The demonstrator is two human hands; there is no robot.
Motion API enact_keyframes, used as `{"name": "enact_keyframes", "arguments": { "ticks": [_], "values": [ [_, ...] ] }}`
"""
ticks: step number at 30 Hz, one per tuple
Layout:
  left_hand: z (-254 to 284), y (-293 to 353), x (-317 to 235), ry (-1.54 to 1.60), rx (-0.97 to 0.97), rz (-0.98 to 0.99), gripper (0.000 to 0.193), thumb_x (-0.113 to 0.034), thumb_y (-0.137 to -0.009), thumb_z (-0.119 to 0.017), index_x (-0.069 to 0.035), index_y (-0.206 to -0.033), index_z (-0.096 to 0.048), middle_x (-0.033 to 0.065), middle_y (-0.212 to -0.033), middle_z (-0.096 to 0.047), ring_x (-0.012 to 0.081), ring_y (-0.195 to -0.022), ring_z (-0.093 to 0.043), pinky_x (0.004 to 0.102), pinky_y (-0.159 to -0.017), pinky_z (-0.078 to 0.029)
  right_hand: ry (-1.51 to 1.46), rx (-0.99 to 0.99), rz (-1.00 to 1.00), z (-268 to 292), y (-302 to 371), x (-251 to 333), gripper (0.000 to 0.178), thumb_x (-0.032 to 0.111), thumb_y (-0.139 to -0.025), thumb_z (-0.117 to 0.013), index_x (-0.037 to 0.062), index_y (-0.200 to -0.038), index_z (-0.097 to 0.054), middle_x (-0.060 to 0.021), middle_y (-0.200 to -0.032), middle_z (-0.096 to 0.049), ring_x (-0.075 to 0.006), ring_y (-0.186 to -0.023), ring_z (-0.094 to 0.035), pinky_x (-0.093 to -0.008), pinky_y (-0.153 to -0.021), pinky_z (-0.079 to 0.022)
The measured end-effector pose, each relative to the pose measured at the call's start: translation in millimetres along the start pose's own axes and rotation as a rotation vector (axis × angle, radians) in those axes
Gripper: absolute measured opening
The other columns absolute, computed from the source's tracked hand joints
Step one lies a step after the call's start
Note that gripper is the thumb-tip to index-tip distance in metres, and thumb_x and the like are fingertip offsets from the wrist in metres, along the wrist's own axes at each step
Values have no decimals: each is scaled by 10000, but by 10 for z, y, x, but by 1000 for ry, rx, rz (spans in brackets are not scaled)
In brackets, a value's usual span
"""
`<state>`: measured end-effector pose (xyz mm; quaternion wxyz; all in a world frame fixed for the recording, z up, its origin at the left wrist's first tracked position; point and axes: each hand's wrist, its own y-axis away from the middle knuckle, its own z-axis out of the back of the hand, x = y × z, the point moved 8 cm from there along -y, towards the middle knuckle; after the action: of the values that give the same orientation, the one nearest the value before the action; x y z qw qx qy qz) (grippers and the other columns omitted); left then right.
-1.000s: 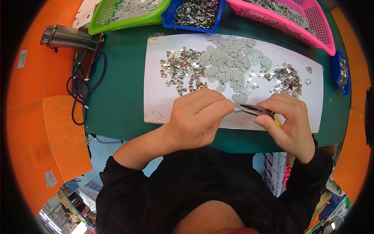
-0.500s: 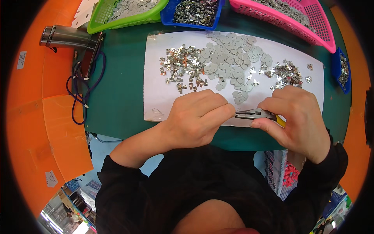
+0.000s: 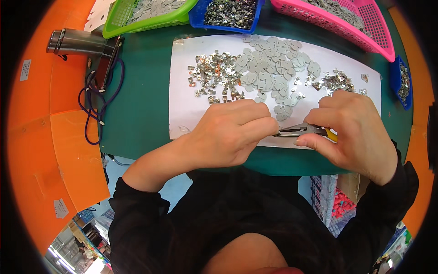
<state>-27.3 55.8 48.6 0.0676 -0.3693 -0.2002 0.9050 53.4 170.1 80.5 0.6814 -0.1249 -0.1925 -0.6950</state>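
My right hand [image 3: 353,130] grips small pliers [image 3: 303,131] with yellow handles, their jaws pointing left. My left hand [image 3: 232,132] is closed at the tip of the jaws, fingers pinched together over something too small to make out. Both hands rest at the near edge of a white sheet [image 3: 182,91] on the green table [image 3: 137,109]. On the sheet lie a heap of flat grey pieces [image 3: 271,68], a pile of small shiny metal parts [image 3: 214,82] to its left and a smaller pile of metal parts [image 3: 337,82] to its right.
At the far edge stand a green basket [image 3: 141,13], a blue tray of metal parts [image 3: 230,11] and a pink basket [image 3: 346,23]. A small blue bin [image 3: 401,82] sits at the right. A metal tool [image 3: 77,42] with a dark cable [image 3: 98,109] lies at the left, by orange panels.
Both hands have drawn slightly nearer to me along the sheet's near edge, still joined at the pliers' tip. The piles have not moved.
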Motion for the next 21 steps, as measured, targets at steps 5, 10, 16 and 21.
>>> {"name": "enact_keyframes", "arguments": {
  "ticks": [5, 10, 16, 21],
  "values": [
    [13, 0, 18, 38, -28, 50, 168, 62, -734, -672, -37, -866, -643, 75, -730, -586, 237, -603, -590, 313, -502, -453, 15, -3, -1, -29, -6, -26, 302, 340, -743, -775, 59, -778, -669, -107, -650, -562, -325, -652, -569, -405, -578, -439],
    [3, -3, 22, 89, -11, 132, 141, 53, -769, -668, -33, -880, -650, 78, -732, -592, 234, -588, -590, 306, -483, -443, 15, 17, -28, -4, -2, -35, 317, 357, -755, -765, 58, -760, -660, -112, -627, -564, -328, -627, -564, -406, -574, -436],
    [-9, -35, 31, 110, -21, 99, 146, 57, -769, -663, -37, -881, -651, 77, -734, -590, 238, -583, -584, 311, -489, -442, 38, -13, 33, 65, -23, 1, 332, 356, -745, -774, 50, -750, -646, -115, -643, -566, -324, -638, -569, -400, -569, -428],
    [6, -48, 24, 68, 7, 104, 155, 63, -755, -663, -40, -869, -646, 76, -734, -588, 245, -593, -586, 316, -495, -445, -15, -12, 29, 24, -27, -24, 301, 334, -749, -776, 53, -772, -669, -113, -651, -573, -319, -650, -576, -400, -576, -433]
  ]
}}
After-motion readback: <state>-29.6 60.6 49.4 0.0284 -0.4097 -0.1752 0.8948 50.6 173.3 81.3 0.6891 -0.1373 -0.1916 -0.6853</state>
